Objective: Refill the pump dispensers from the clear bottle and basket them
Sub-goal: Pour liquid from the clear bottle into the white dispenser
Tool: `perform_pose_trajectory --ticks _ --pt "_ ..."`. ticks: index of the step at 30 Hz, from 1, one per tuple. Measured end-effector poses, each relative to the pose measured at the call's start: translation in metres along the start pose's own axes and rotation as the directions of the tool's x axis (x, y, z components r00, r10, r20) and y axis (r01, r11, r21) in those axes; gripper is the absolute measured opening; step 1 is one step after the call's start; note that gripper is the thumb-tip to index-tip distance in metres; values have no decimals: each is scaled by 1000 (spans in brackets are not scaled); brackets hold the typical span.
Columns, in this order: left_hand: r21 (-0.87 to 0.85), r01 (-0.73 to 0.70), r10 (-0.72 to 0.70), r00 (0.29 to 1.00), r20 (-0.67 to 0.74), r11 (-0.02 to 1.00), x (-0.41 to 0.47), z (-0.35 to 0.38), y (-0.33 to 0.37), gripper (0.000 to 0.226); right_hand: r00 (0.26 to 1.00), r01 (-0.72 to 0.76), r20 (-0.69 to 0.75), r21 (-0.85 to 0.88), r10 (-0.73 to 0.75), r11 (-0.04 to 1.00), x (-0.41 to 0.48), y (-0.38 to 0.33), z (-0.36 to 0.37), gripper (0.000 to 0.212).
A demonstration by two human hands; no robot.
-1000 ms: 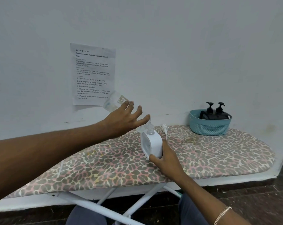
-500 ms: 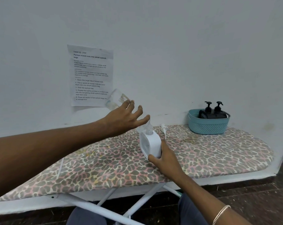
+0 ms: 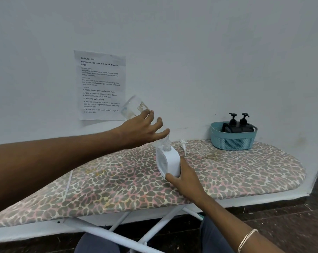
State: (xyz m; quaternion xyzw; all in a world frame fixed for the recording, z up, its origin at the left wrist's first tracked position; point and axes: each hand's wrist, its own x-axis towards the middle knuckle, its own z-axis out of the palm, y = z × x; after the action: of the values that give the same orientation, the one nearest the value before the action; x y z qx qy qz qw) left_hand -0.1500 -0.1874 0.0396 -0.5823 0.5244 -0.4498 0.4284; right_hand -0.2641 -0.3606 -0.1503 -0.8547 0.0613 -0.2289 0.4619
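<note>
leopard board point(image 3: 227, 170), bottle point(image 3: 134, 108) half behind fingers point(image 3: 158, 124)

A gold-toned chain bracelet point(image 3: 246, 240) circles the wrist behind the right hand point(image 3: 188, 181); dark blue-grey trousers point(image 3: 96, 243) cover both knees below.

**Clear bottle point(image 3: 134, 108) tipped over open white dispenser point(image 3: 170, 161)**

The clear bottle is tilted steeply, neck down at the uncapped mouth of the white dispenser, which stands upright on the ironing board point(image 3: 245, 170). Its white pump point(image 3: 183, 144) lies just behind. The teal basket point(image 3: 233, 141) holds two black dispensers point(image 3: 238, 126).
</note>
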Motion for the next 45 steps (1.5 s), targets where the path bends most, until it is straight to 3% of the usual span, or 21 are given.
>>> perform_pose_trajectory --ticks 18,24,35,45 --pt "165 -125 131 991 -23 978 18 -4 -17 59 1000 -2 -4 -8 2 1000 -1 -3 -2 81" --pt "121 -101 101 995 1 988 13 -2 -14 60 1000 4 -5 -17 -4 1000 -1 -3 -2 77" --pt "-183 165 -150 984 96 969 -12 6 19 79 1000 -2 -2 -21 2 1000 -1 -5 -3 78" --pt "-482 485 -472 867 159 729 -27 22 62 92 1000 -2 -2 -5 2 1000 -2 -5 -4 78"
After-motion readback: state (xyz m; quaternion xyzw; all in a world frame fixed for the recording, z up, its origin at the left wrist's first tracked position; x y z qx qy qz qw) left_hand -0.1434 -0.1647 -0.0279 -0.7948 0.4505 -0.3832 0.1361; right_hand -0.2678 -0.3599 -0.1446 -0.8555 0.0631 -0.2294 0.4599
